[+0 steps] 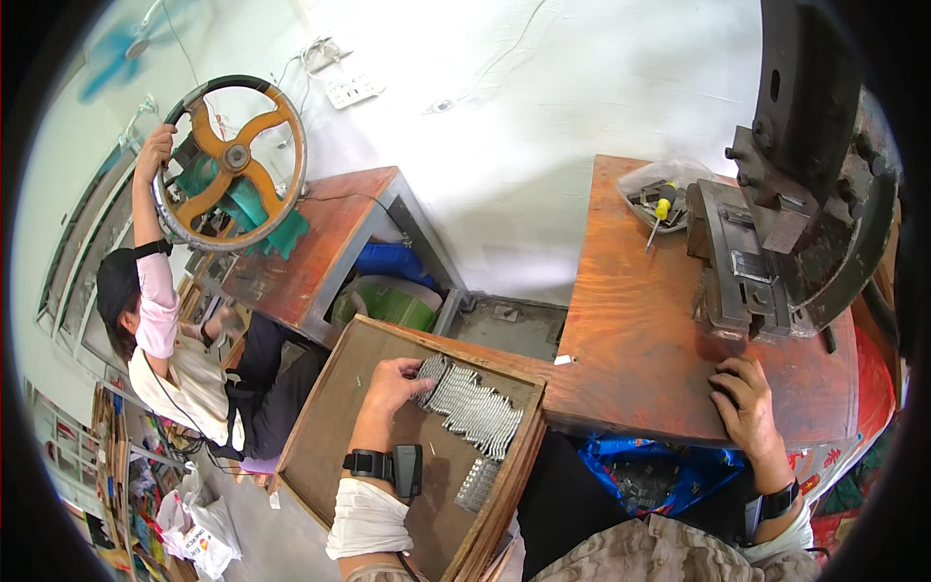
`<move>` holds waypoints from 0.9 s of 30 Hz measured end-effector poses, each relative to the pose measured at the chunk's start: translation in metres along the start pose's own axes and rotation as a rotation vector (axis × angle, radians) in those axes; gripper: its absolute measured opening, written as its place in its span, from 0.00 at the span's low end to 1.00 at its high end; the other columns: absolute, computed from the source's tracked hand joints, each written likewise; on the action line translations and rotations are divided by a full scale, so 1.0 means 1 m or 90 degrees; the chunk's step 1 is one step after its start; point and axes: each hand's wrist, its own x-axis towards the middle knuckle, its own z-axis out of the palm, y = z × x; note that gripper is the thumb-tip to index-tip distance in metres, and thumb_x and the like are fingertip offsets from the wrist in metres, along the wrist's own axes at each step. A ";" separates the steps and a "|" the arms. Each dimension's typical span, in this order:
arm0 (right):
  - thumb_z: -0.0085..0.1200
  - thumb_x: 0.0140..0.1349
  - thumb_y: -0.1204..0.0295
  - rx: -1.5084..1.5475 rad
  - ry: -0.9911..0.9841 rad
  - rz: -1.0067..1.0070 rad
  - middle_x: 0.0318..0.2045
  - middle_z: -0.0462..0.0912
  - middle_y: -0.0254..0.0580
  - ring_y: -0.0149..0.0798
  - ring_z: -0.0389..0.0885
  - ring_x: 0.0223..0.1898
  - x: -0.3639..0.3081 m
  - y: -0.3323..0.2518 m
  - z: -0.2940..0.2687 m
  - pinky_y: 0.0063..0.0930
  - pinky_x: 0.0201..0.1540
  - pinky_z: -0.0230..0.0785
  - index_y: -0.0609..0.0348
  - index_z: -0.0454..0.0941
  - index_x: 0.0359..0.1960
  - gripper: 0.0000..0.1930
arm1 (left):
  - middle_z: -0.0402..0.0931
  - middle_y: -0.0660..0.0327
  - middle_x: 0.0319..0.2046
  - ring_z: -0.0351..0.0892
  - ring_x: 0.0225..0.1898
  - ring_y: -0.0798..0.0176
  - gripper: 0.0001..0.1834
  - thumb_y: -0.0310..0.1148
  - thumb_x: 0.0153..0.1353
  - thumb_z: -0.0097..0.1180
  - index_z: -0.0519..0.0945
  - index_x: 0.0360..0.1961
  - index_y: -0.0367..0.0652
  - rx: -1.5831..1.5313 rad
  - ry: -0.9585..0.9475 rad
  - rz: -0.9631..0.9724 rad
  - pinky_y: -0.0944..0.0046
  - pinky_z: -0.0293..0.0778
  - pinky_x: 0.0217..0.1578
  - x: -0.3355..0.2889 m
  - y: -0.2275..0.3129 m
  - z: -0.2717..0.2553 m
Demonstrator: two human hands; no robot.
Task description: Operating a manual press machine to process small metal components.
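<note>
My left hand reaches into a shallow wooden tray, its fingers closed on the end of a block of small metal parts lined up in rows. A smaller group of the same silvery parts lies in the tray's near corner. My right hand rests on the wooden bench top, fingers loosely bent and apart, with nothing seen in it. Just beyond it stands a dark metal press, with a steel die block under its ram.
A clear plastic bag of dark metal pieces and a yellow-handled screwdriver lie behind the press. A blue bag hangs open below the bench edge. At left, a co-worker grips a large orange-spoked handwheel on another bench.
</note>
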 end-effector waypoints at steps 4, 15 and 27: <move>0.61 0.44 0.81 0.004 0.001 0.004 0.39 0.77 0.50 0.54 0.74 0.44 -0.001 0.002 -0.001 0.41 0.48 0.68 0.65 0.79 0.33 0.11 | 0.82 0.49 0.35 0.82 0.37 0.55 0.24 0.32 0.43 0.69 0.81 0.43 0.33 0.144 0.033 0.032 0.62 0.76 0.40 -0.005 0.008 0.005; 0.62 0.42 0.79 -0.001 0.016 -0.018 0.38 0.77 0.48 0.51 0.74 0.43 -0.003 0.004 -0.003 0.40 0.46 0.68 0.63 0.80 0.32 0.12 | 0.80 0.41 0.33 0.82 0.36 0.47 0.26 0.34 0.38 0.64 0.80 0.41 0.28 0.286 0.227 0.073 0.58 0.76 0.41 -0.015 -0.015 0.011; 0.65 0.45 0.75 0.107 0.007 -0.031 0.40 0.79 0.46 0.50 0.76 0.43 -0.013 0.015 -0.022 0.40 0.47 0.70 0.60 0.81 0.36 0.13 | 0.82 0.52 0.37 0.81 0.37 0.61 0.23 0.26 0.44 0.66 0.79 0.44 0.31 0.011 -0.143 0.345 0.63 0.75 0.42 -0.075 0.196 0.132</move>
